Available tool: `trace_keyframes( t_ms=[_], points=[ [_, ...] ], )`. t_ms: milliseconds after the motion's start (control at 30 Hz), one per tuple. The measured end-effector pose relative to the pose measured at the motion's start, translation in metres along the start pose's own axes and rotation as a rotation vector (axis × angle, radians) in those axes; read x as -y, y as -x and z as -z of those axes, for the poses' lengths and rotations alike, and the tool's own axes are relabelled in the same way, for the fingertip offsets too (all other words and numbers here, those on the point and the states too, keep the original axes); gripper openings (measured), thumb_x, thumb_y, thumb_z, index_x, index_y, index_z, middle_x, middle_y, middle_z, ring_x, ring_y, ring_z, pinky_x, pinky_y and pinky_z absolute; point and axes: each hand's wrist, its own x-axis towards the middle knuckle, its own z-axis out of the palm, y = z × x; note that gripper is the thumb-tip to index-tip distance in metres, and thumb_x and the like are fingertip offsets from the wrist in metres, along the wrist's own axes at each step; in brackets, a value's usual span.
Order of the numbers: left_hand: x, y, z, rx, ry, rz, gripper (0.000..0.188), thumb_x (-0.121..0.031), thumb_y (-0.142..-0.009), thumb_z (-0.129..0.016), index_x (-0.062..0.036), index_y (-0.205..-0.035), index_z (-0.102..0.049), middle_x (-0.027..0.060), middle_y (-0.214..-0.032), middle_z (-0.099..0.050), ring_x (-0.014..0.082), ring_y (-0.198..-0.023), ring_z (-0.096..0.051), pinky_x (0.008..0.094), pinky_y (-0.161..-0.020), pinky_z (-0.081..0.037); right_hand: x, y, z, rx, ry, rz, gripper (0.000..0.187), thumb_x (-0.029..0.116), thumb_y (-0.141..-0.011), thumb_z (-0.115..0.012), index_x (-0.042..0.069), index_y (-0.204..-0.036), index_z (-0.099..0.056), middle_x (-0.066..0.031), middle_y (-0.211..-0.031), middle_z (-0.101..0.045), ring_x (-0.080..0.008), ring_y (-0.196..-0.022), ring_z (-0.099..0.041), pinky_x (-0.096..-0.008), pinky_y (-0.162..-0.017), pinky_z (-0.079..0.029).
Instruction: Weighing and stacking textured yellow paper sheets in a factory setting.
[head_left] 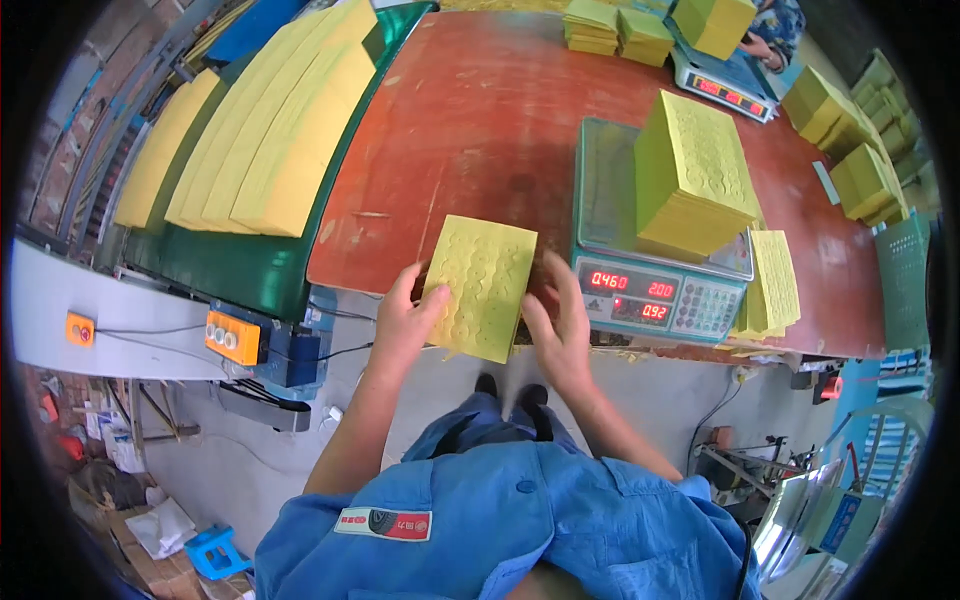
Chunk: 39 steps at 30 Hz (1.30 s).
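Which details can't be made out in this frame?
All in the head view:
- Held stack: underside hidden by its own top.
- Near scale: platform partly hidden by the tall stack.
- Co-worker: mostly cut off by the upper edge.
- Far scale: digits too small and blurred.

In front of you, the red tabletop (450,130), scuffed and marked with pale scratches, carries a weighing scale (650,305) toward your right. Just right of it lies a yellow stack (774,285). Toward the far edge sit two short yellow piles (592,27) and a second scale (725,92). More yellow blocks (862,185) stand along the right side. On your left, a green bed (240,268) bears large yellow slabs (290,130).
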Motion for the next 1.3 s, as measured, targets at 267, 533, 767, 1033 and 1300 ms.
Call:
trace_keyframes(
  t_ms=[267, 533, 767, 1033, 1300],
  points=[
    [0.026, -0.005, 0.011, 0.249, 0.372, 0.266, 0.061, -0.034, -0.096, -0.062, 0.0011, -0.142, -0.044, 0.0111, -0.134, -0.057, 0.0204, -0.123, -0.056, 0.0369, -0.101, -0.046, -0.067, 0.062, -0.006, -0.063, -0.689, -0.731, 0.045, 0.027, -0.1, -0.062, -0.004, -0.132, -0.055, -0.0127, -0.121, -0.063, -0.0212, -0.111, -0.061, -0.0366, -0.097, -0.048],
    [0.037, -0.005, 0.024, 0.439, 0.622, 0.244, 0.065, -0.038, -0.097, -0.059, 0.004, -0.144, -0.043, 0.0131, -0.138, -0.056, 0.0221, -0.128, -0.054, 0.0372, -0.104, -0.045, -0.051, 0.055, -0.012, -0.03, -0.645, -0.775, 0.039, 0.025, -0.101, -0.06, 0.0, -0.13, -0.057, -0.0086, -0.12, -0.067, -0.0193, -0.108, -0.065, -0.0356, -0.092, -0.052],
    [0.036, 0.034, 0.021, 0.292, 0.418, 0.154, 0.05, -0.033, -0.104, -0.043, 0.0048, -0.136, -0.052, 0.0142, -0.133, -0.06, 0.0228, -0.12, -0.058, 0.0372, -0.101, -0.046, -0.023, 0.051, 0.017, 0.12, -0.527, -0.735, 0.043, 0.027, -0.101, -0.061, -0.002, -0.132, -0.059, -0.0096, -0.119, -0.067, -0.018, -0.105, -0.064, -0.0351, -0.09, -0.052],
    [-0.125, 0.051, -0.021, 0.279, 0.492, -0.146, 0.049, -0.03, -0.104, -0.043, 0.0029, -0.14, -0.05, 0.0155, -0.136, -0.058, 0.0227, -0.121, -0.059, 0.0379, -0.101, -0.048, 0.097, -0.022, 0.117, 0.193, -0.379, -0.35, 0.042, 0.022, -0.098, -0.067, -0.005, -0.129, -0.061, -0.0079, -0.11, -0.069, -0.0123, -0.096, -0.062, -0.0273, -0.08, -0.052],
    [-0.263, -0.048, -0.158, 0.35, 0.543, -0.238, 0.064, -0.048, -0.099, -0.056, -0.0014, -0.142, -0.05, 0.0129, -0.137, -0.058, 0.0191, -0.127, -0.054, 0.0387, -0.103, -0.043, 0.143, -0.142, 0.25, -0.004, -0.223, -0.097, 0.04, 0.018, -0.099, -0.061, -0.007, -0.129, -0.06, -0.0078, -0.098, -0.071, -0.0134, -0.079, -0.067, -0.0288, -0.071, -0.056]
  ],
)
